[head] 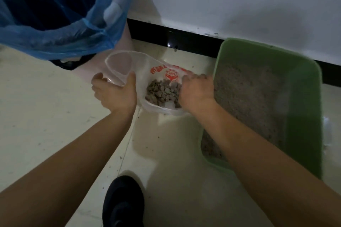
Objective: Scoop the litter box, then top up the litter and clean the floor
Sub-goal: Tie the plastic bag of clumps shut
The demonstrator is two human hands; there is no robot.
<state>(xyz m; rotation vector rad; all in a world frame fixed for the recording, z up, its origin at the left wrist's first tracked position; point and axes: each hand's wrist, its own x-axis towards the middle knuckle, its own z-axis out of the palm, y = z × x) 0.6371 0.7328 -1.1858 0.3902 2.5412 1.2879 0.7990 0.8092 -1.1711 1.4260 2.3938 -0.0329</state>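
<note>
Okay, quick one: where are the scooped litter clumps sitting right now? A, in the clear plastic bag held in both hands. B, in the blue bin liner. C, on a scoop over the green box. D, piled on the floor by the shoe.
A: the grey clumps lie inside the clear bag with red print, which the left hand and right hand grip at its edges.

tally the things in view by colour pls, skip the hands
Blue: 1, the blue bin liner
Clear with red print: 1, the plastic bag holding litter clumps
Green: 1, the litter box
Black: 1, the shoe
Total: 4
</note>
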